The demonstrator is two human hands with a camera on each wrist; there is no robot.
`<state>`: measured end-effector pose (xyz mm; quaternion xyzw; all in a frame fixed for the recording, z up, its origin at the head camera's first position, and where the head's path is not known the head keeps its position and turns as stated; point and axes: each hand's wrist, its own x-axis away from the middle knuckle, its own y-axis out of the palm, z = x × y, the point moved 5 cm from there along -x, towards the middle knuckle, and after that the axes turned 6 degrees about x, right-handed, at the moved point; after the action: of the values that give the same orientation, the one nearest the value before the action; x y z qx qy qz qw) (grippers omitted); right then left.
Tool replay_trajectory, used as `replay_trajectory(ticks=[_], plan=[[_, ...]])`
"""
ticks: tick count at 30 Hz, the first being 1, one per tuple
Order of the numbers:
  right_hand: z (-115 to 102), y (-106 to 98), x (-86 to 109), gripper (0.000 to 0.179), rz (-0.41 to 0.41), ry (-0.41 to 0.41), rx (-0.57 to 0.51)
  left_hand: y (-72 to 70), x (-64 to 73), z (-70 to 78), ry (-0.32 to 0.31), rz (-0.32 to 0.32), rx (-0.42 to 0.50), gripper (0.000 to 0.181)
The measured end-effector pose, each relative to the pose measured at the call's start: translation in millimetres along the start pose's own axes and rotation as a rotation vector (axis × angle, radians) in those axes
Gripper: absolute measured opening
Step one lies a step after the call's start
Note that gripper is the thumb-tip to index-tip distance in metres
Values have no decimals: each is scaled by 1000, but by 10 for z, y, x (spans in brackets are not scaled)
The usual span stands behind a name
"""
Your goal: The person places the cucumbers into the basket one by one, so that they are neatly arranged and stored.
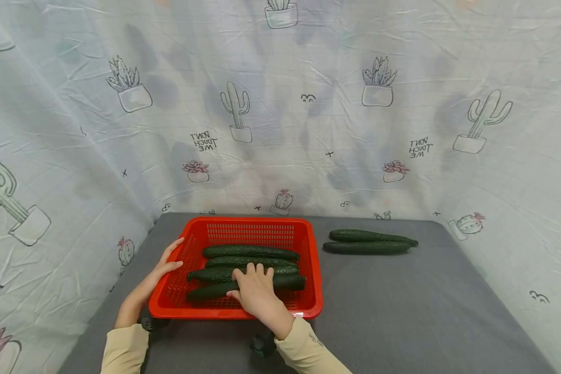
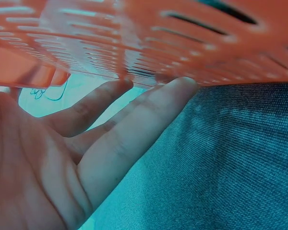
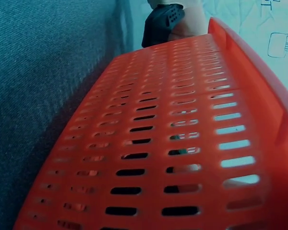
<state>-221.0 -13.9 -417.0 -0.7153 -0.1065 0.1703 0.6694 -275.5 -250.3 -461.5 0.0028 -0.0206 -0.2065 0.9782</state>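
A red plastic basket (image 1: 315,270) with slotted walls holds several dark green cucumbers lying side by side. My right hand (image 1: 257,293) is inside it, over the nearest cucumber (image 1: 210,292), gripping its middle with the fingers across the top and the thumb on the near side. In the right wrist view the basket's outer wall (image 3: 149,129) hides that hand. At the basket's left side, my left hand (image 1: 163,265) rests against the wall. The left wrist view shows its fingers (image 2: 129,129) nearly straight, tips touching the slotted outer wall (image 2: 149,43).
Two more cucumbers (image 1: 366,248) lie together on the grey tabletop (image 1: 402,306), right of the basket. A pale curtain (image 1: 308,124) printed with potted cacti surrounds the back and sides of the table.
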Motion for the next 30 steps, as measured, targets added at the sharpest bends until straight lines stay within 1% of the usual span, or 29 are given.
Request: replay_trajectory(ticks=[6, 11, 13, 15, 18, 19, 23, 26, 30], plan=[[14, 30, -6, 31, -44, 13, -16, -8, -9, 4, 5, -9, 14, 60], [35, 47, -2, 30, -78, 26, -43, -21, -37, 12, 44, -4, 38, 61], [45, 51, 5, 29, -90, 34, -55, -27, -53, 18, 71, 9, 44, 62], [54, 57, 14, 29, -99, 42, -67, -25, -56, 14, 76, 11, 44, 62], [67, 58, 28, 28, -100, 44, -75, -21, -44, 1, 62, 8, 32, 62], [70, 58, 32, 27, -96, 42, -75, -17, -33, -7, 46, 2, 23, 62], [76, 54, 41, 23, -65, 30, -64, -7, 5, -13, 21, -6, -19, 60], [79, 50, 40, 21, -44, 27, -59, -1, 13, 4, 27, 0, -37, 59], [86, 46, 42, 21, -30, 32, -66, 8, 14, 11, 14, 10, -40, 59]])
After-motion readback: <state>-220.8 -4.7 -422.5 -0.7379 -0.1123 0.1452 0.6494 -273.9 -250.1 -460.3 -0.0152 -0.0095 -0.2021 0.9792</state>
